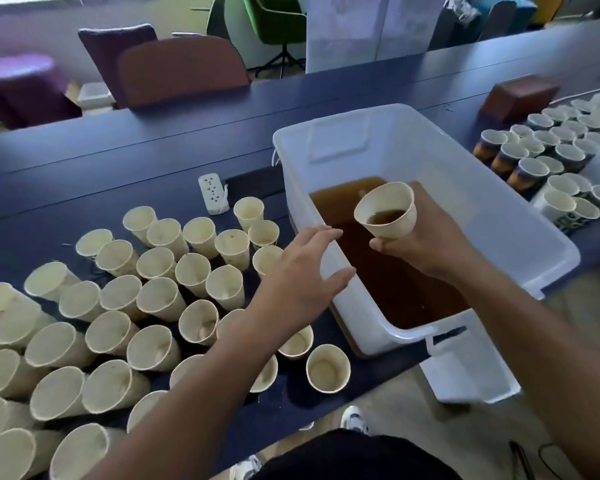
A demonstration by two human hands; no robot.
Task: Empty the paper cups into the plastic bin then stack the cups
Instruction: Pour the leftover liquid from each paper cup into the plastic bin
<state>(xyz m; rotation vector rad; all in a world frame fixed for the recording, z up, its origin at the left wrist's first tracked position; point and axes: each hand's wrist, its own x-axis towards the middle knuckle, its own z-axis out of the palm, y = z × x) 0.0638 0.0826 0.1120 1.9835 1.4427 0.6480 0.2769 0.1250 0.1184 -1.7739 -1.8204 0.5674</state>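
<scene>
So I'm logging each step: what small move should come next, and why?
Probably tip the cream paper cup further: the right hand holds it over the white plastic bin, and brown liquid still sits in its bottom. The left hand hovers open by the bin's rim.

Long dark blue table [118, 157], carrying a white plastic bin [499, 216] of brown liquid. Left of the bin, a dense crowd of upright empty paper cups [160, 299], reaching the table's near edge. Just beyond those, beside the bin's far left corner, a white power strip [213, 194]. Right of the bin, more cups [548, 150] packed together, and behind them a brown box [520, 97].
</scene>
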